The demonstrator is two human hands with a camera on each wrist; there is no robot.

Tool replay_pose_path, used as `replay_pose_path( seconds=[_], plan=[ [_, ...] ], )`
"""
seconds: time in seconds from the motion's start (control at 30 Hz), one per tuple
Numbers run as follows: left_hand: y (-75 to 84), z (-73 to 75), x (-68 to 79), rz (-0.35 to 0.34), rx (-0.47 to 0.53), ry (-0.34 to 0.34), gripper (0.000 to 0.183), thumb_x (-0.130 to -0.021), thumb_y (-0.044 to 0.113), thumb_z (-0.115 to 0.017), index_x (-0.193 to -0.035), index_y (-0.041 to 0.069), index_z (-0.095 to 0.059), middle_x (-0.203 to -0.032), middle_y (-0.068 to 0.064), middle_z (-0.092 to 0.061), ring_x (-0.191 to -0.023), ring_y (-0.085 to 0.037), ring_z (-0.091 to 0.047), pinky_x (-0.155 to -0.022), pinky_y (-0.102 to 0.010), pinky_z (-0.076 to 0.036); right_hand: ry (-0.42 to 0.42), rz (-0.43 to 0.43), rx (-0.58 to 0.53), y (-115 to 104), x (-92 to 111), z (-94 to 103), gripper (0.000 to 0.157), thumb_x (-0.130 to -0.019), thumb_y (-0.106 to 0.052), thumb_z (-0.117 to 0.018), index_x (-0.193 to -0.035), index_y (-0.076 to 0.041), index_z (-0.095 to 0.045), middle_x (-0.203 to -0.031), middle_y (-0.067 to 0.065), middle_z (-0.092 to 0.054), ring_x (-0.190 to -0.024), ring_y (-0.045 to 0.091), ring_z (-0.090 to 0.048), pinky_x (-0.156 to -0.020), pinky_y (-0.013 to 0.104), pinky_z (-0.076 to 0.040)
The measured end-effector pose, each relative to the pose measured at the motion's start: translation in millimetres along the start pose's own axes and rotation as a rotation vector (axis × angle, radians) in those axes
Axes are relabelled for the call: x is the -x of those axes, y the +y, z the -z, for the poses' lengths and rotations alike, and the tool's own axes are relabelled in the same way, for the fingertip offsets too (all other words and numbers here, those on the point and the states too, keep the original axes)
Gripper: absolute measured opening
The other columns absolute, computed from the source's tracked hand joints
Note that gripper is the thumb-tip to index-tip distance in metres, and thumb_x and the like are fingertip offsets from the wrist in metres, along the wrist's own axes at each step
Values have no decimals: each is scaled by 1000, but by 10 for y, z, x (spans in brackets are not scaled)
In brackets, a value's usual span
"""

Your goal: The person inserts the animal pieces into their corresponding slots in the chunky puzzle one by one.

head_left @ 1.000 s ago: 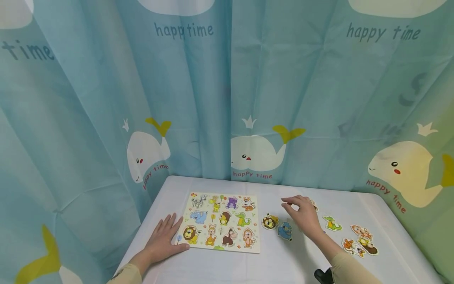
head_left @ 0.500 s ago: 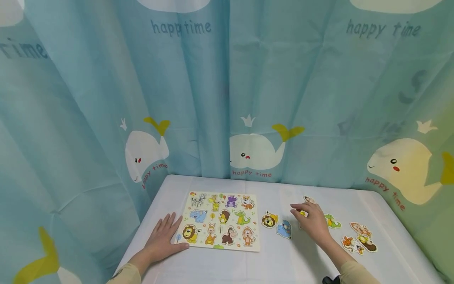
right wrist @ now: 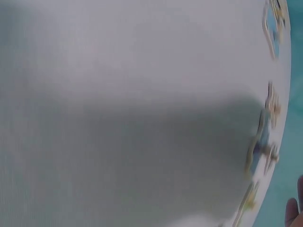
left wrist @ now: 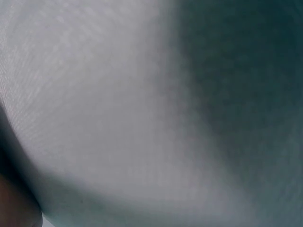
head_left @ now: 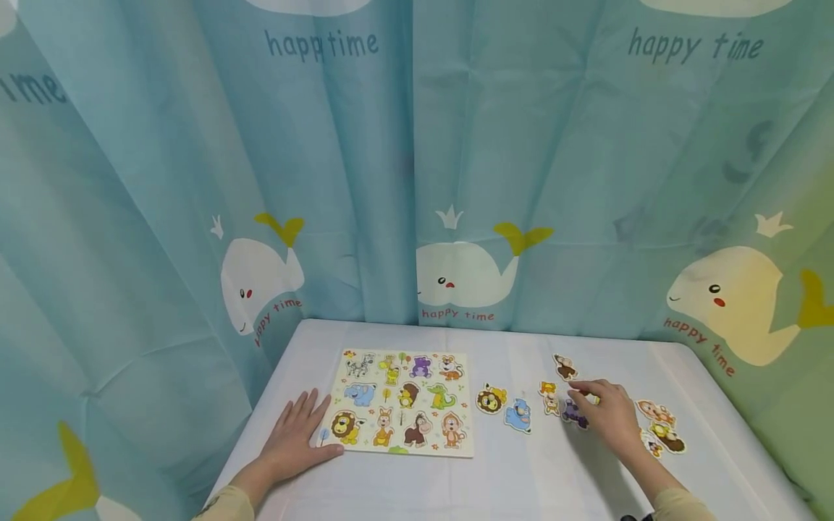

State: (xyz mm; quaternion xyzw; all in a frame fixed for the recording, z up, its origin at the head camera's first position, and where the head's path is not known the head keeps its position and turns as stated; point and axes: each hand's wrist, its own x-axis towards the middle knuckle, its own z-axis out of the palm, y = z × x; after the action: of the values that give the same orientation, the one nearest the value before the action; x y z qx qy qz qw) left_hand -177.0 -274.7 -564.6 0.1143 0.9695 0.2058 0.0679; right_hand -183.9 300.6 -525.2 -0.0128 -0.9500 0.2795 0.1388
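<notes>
A board of printed animals (head_left: 417,398) lies on the white table in the head view. My left hand (head_left: 293,436) rests flat beside its left edge, fingers spread, thumb at the near corner. My right hand (head_left: 609,418) hovers at the loose pieces, thumb and forefinger bent and apart, with nothing seen between them. Under its fingertips lies a purple hippo piece (head_left: 573,412); a kangaroo piece (head_left: 550,401) lies to the left and a brown gorilla piece (head_left: 565,366) behind. In the right wrist view, fingertips (right wrist: 291,211) show at the lower right.
A lion piece (head_left: 491,399) and a blue elephant piece (head_left: 518,416) lie right of the board. Beyond the right hand are a monkey piece (head_left: 656,413) and a hedgehog piece (head_left: 667,437), clustered together. A blue curtain (head_left: 391,181) hangs behind the table. The left wrist view is mostly blurred cloth.
My right hand has moved right and towards me, uncovering the gorilla, kangaroo and hippo pieces and covering the crocodile piece. The left hand stays by the board. The head view shifts slightly.
</notes>
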Motion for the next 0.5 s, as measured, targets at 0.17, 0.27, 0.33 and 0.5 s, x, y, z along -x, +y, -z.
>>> replay_pose_path(
  seconds=[0.17, 0.27, 0.33, 0.5],
  plan=[
    [-30, -28, -2, -7, 2, 19, 109, -81, 73, -69, -159, 5, -35, -166, -25, -20, -153, -46, -11, -123, -62, -5, -22, -56, 34, 136, -18, 79, 28, -98, -21, -70, -118, -1, -75, -107, 18, -70, -103, 38, -55, -80, 53, -43],
    [-53, -58, -4, -20, 13, 38, 110, -80, 73, -69, -158, 4, -36, -165, -26, -22, -153, -46, -12, -123, -62, -5, -49, -57, 50, 193, -15, 98, 27, -97, -21, -71, -115, -1, -76, -105, 18, -70, -100, 37, -55, -78, 51, -43],
    [-54, -57, -8, -19, 14, 33, 110, -80, 74, -69, -159, 5, -35, -166, -25, -21, -153, -45, -11, -123, -62, -4, -72, -51, 73, 220, -7, 101, 25, -94, -20, -73, -111, -3, -78, -104, 17, -71, -99, 38, -56, -78, 52, -43],
    [-24, -10, -10, 3, 6, -2, 110, -81, 73, -68, -160, 6, -32, -167, -24, -18, -154, -45, -8, -124, -62, -3, -107, -34, 143, 278, 37, 82, 20, -88, -27, -80, -96, -9, -81, -98, 14, -72, -93, 38, -58, -78, 56, -42]
  ],
)
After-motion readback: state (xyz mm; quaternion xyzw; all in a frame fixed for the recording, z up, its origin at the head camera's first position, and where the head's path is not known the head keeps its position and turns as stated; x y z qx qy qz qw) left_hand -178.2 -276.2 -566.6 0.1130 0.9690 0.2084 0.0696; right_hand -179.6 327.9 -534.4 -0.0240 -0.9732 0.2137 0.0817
